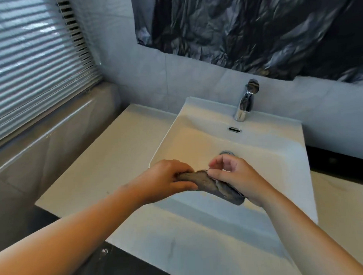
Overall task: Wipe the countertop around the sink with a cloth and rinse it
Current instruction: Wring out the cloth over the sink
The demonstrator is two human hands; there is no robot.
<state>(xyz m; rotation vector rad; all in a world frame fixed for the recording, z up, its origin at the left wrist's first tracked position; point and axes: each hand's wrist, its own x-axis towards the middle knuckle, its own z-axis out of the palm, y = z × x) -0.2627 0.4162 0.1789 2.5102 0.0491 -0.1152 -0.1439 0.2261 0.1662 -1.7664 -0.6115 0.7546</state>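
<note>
A bunched grey cloth is stretched between both hands above the near side of the white sink basin. My left hand grips its left end in a closed fist. My right hand pinches the cloth's top edge with thumb and forefinger while its right end lies across the palm. The chrome faucet stands at the back of the basin with no water visible from it. Part of the drain shows just beyond my right fingers. The pale countertop spreads left of the sink.
A window with slatted blinds and a sill lies to the left. Crumpled black plastic sheeting covers the wall above the faucet. A dark strip runs right of the sink, with more counter below it.
</note>
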